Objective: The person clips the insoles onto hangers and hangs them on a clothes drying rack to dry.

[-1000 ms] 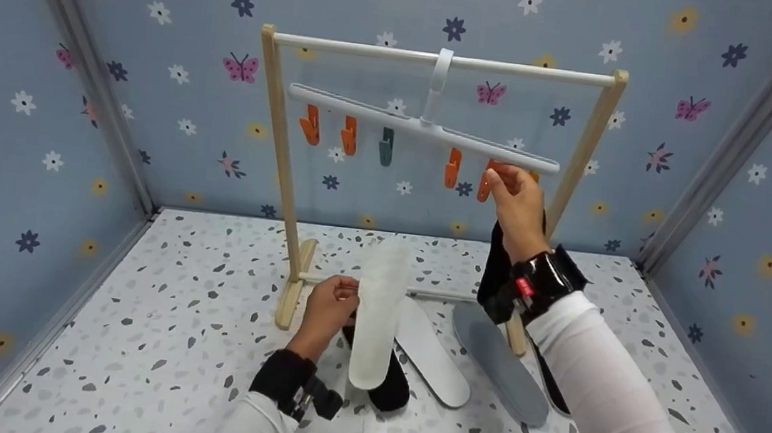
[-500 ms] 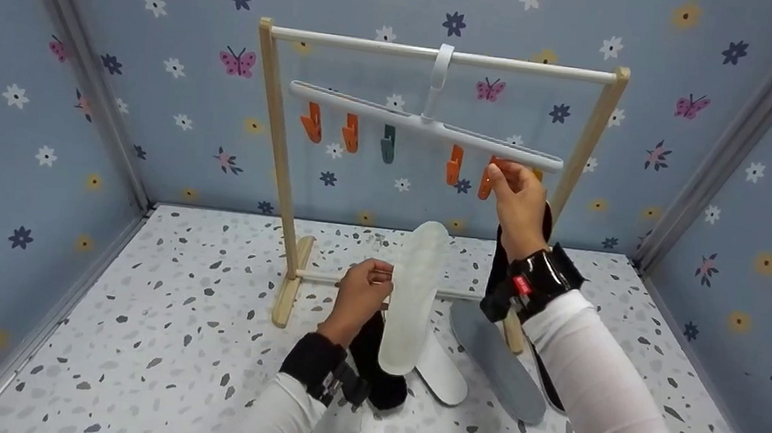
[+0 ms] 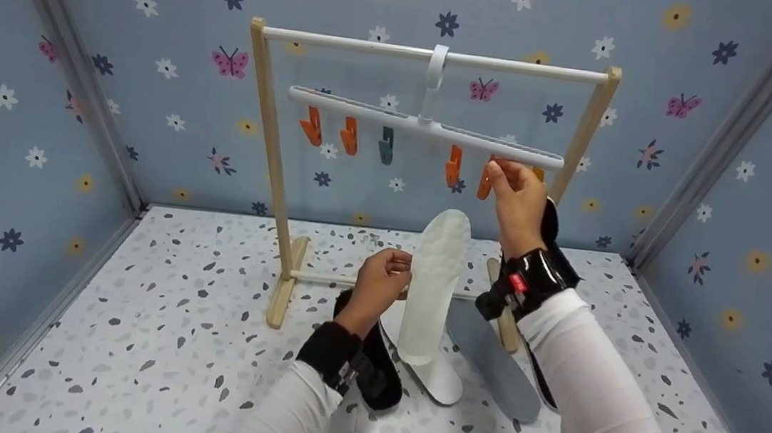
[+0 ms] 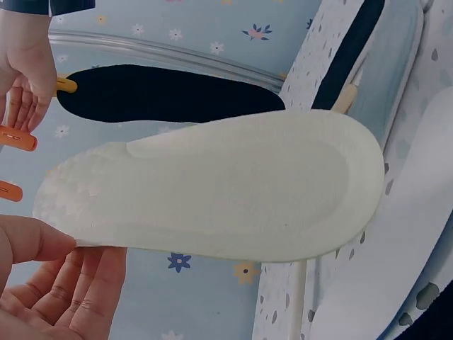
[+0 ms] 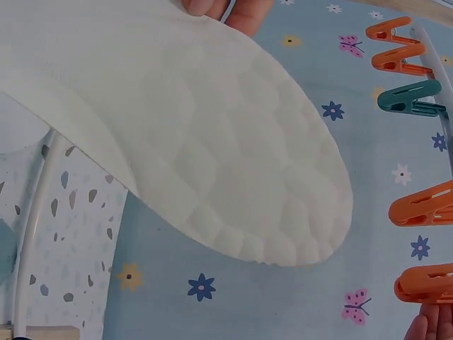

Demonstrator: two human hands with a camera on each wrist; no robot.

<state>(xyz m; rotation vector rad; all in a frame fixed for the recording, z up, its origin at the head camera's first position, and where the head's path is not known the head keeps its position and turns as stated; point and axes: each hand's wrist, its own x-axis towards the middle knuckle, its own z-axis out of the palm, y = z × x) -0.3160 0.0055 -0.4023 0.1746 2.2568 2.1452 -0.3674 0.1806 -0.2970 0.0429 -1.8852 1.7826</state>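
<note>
My left hand (image 3: 382,288) pinches the edge of a cream insole (image 3: 434,290), held up and slightly tilted below the hanger. In the left wrist view, thumb and fingers grip that edge near the dimpled end. My right hand (image 3: 522,206) pinches an orange clothespin (image 3: 485,182) on the white hanger (image 3: 368,109). Whether that clothespin's mouth is spread cannot be made out. The insole's upper end is below the clothespin, apart from it. A black insole (image 4: 163,92) hangs from a yellow clothespin (image 4: 66,85) at the hanger's right end, partly behind my right hand.
The hanger slants down rightward from a wooden rack (image 3: 270,125) with a white top bar. Other orange clothespins (image 3: 453,166) and a green clothespin (image 3: 385,146) hang along it. On the speckled surface lie a black insole (image 3: 381,377), a white insole (image 3: 442,380) and a grey insole (image 3: 499,368).
My left hand has carried the cream insole up and to the right, nearer the orange clothespin. My right hand has stayed at that clothespin.
</note>
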